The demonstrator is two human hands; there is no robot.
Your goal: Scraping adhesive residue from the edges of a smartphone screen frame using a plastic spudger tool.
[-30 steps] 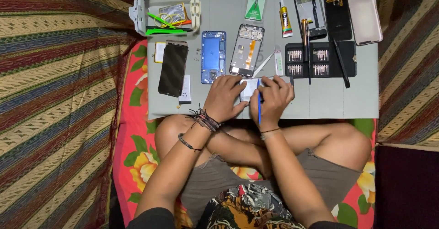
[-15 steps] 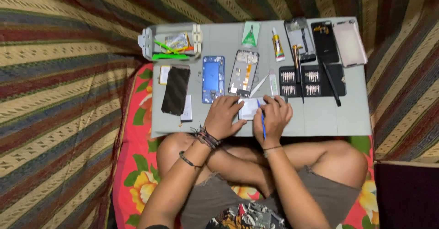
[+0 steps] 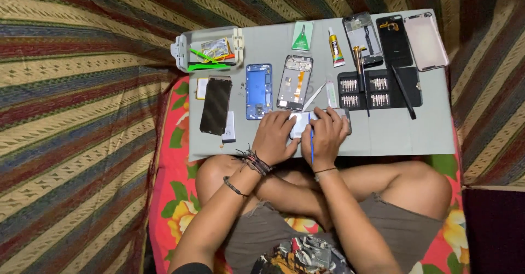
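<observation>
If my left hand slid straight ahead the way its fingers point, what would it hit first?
Probably the opened phone frame just beyond the left hand, past the white part it touches; height is unclear.
</observation>
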